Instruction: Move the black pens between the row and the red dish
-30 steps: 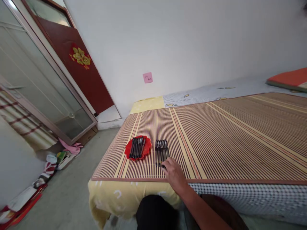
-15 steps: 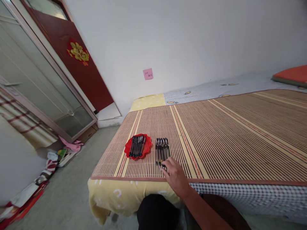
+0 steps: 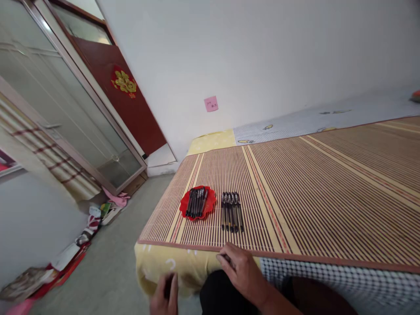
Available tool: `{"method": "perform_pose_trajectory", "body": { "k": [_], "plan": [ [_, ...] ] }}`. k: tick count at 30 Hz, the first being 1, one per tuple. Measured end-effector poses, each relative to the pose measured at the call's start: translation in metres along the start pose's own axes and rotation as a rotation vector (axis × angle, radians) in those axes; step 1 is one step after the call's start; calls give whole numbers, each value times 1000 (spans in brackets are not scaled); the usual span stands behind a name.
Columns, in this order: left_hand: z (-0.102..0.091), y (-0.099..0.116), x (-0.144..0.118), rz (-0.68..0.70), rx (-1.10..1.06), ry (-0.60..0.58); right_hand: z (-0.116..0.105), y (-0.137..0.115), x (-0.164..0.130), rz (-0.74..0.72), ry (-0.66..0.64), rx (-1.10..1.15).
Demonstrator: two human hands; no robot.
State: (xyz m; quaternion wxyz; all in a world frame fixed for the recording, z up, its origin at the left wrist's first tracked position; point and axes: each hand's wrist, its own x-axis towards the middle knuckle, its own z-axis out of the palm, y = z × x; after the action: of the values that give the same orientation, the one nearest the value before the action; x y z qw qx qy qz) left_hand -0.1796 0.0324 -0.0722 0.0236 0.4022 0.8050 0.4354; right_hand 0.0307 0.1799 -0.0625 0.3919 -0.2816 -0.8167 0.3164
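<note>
Several black pens lie side by side in a row on the striped mat, caps toward the wall. To their left, a red scalloped plate holds several more black pens. At the mat's front edge is my right hand, its fingers curled loosely and nothing seen in them, just short of the pen row. My left hand shows low in the view beside the yellow cloth, its fingers curled and partly cut off by the frame; I see nothing in it.
The striped mat covers a bed with yellow cloth and checked cloth at its front. A pink note is on the wall. Glass door and floor clutter stand to the left.
My right hand has left the pens and drawn back to the mat's front edge. My left hand has come into view at the bottom. The camera has turned slightly left.
</note>
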Motion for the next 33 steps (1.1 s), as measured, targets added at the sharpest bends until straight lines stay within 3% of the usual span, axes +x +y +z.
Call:
{"method": "perform_pose_trajectory", "body": {
  "k": [3, 5, 8, 12, 16, 21, 25, 27, 29, 30, 33],
  "plan": [
    [18, 51, 66, 259, 38, -1, -1, 0, -1, -28, 2, 9],
    [39, 87, 109, 379, 137, -70, -1, 0, -3, -36, 10, -1],
    [78, 123, 157, 346, 355, -228, -2, 1, -5, -27, 29, -23],
    [121, 131, 187, 280, 435, -283, -9, 3, -6, -10, 44, -8],
    [136, 129, 192, 201, 455, -278, -20, 3, -5, -8, 83, 23],
    [120, 145, 190, 94, 349, -174, -28, 3, -3, -4, 143, 54],
    [112, 168, 173, 19, 126, -76, -28, 4, -1, 47, 198, 118],
    [122, 183, 156, -21, -137, -110, -33, 6, 5, 129, 250, 190],
    [139, 197, 137, -177, -811, -228, -47, 11, 19, 249, 349, 300],
    [148, 203, 129, -247, -1036, -292, -57, 15, 29, 314, 412, 368],
    [174, 216, 111, -339, -1274, -403, -94, 30, 68, 473, 592, 600]
  ]
}}
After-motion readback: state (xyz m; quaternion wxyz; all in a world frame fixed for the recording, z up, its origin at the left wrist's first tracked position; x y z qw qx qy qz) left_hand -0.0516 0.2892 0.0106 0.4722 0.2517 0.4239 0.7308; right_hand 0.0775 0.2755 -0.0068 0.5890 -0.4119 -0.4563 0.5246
